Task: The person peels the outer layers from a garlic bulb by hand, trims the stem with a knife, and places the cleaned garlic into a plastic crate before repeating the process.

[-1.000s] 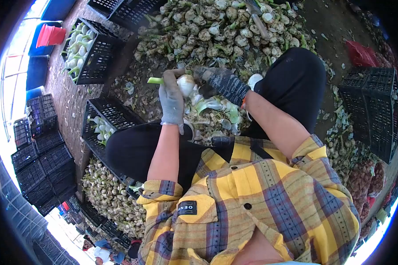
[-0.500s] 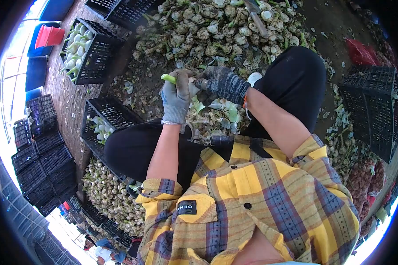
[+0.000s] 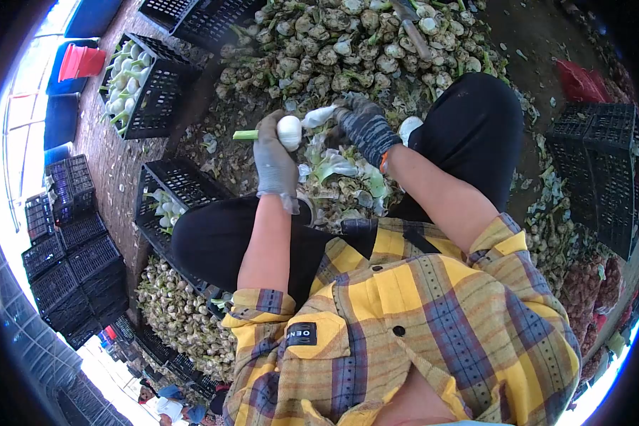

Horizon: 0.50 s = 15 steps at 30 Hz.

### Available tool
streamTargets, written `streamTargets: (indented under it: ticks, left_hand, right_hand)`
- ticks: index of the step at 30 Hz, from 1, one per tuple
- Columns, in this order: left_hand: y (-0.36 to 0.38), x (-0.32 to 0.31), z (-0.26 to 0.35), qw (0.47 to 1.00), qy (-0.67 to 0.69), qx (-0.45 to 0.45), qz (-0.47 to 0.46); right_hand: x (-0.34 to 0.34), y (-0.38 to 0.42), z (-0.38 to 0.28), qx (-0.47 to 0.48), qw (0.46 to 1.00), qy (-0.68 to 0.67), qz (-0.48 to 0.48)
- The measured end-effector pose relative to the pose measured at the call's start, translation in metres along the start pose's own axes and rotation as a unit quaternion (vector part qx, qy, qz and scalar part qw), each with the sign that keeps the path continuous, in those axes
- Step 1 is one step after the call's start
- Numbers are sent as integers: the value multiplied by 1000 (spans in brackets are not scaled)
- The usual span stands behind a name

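The fingertips of the right hand (image 3: 366,126) are hard to make out, being dark-gloved and set against dark ground; a piece of white skin (image 3: 320,116) appears to be pinched in them, but whether it is joined to the bulb cannot be determined. The far side of the garlic bulb (image 3: 289,133) is concealed, and part of its green stem (image 3: 246,135) is covered by the left hand (image 3: 273,157), from which the cut end projects outward. The bulb is grasped by the left hand, in a grey glove, with fingers curled about the stem side and the forearm extended nearly straight from the body. The right forearm is angled inward, the back of its patterned glove (an orange edge is noted at the cuff) turned upward. Scattered peelings (image 3: 336,165) are observed below and between the hands. Beyond them a heap of bulbs (image 3: 326,53) is cut off by the upper edge, as is a tool (image 3: 415,37) laid upon it. Outward of the left hand, a filled crate (image 3: 153,106) is recorded; nearer the body, a second crate (image 3: 184,176) is partly hidden by the knee.
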<state>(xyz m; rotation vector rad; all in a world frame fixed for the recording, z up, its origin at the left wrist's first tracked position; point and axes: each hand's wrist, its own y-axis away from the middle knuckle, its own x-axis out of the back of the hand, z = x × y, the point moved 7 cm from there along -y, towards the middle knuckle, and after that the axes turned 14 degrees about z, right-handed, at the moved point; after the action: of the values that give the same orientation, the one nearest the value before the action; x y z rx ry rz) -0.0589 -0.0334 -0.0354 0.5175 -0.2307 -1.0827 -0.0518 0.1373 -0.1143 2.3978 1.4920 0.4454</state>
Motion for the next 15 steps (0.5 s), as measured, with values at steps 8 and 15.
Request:
streamTargets:
  ticks: [8,15]
  left_hand:
    - [-18,14,-15,966,197,169,-8]
    - [-6,8,-18,966,161,198,-38]
  right_hand:
    - [2,21,-38,84,974,194,-87]
    - [-8,61,-87,331,934,80,-105]
